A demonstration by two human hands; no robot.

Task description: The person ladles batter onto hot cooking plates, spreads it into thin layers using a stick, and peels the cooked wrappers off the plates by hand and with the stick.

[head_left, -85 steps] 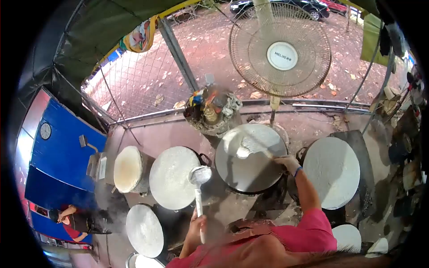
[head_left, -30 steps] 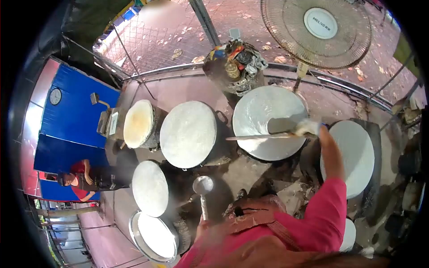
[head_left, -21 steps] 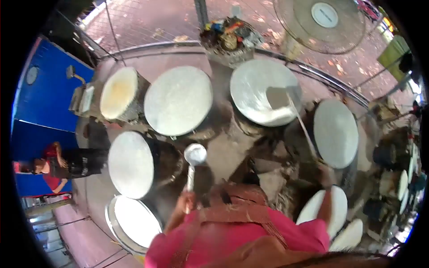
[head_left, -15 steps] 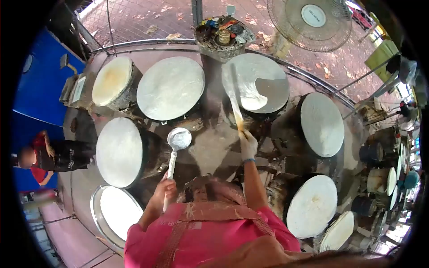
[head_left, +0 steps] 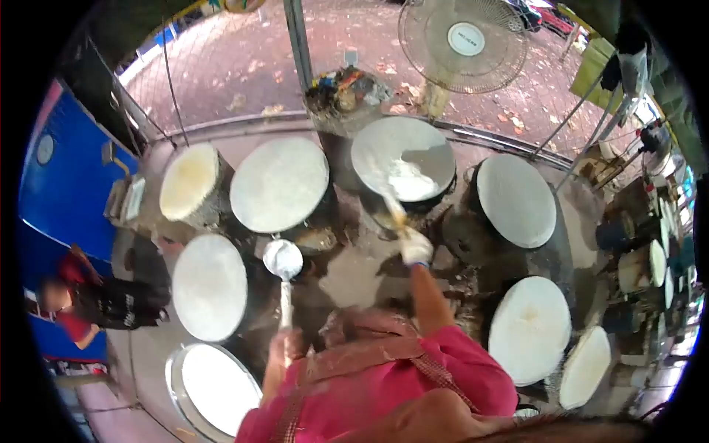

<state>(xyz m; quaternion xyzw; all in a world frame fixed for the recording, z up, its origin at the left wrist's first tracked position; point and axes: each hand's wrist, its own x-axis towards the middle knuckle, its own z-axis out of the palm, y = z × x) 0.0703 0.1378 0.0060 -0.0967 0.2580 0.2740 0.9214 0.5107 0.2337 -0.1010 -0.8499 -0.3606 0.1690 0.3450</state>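
Note:
My left hand [head_left: 286, 345] is closed round the white-wrapped handle of a ladle [head_left: 283, 260], whose bowl carries a white coating. The ladle hangs near the front edge of a round white-covered griddle. Ahead of me, my right hand [head_left: 414, 246], whitish as if gloved or coated, grips a long flat spatula [head_left: 394, 204]. The spatula's far end lies over the front of a round griddle [head_left: 369, 155] and blurs into the white batter. A wet pool of white batter [head_left: 410, 181] lies at the griddle's front middle, with a darker grey patch beyond it.
More white-topped round griddles [head_left: 209, 288] stand in a ring around me, some at right [head_left: 530, 330]. A wide basin [head_left: 177, 384] of white liquid is at lower left. A fan [head_left: 465, 40] stands beyond the low rail. Another person [head_left: 122, 303] is at far left.
The view has tilted and shifted. My right hand has swept the spatula from the griddle's left side to its front, and the batter pool has changed shape. The ladle stays in my left hand.

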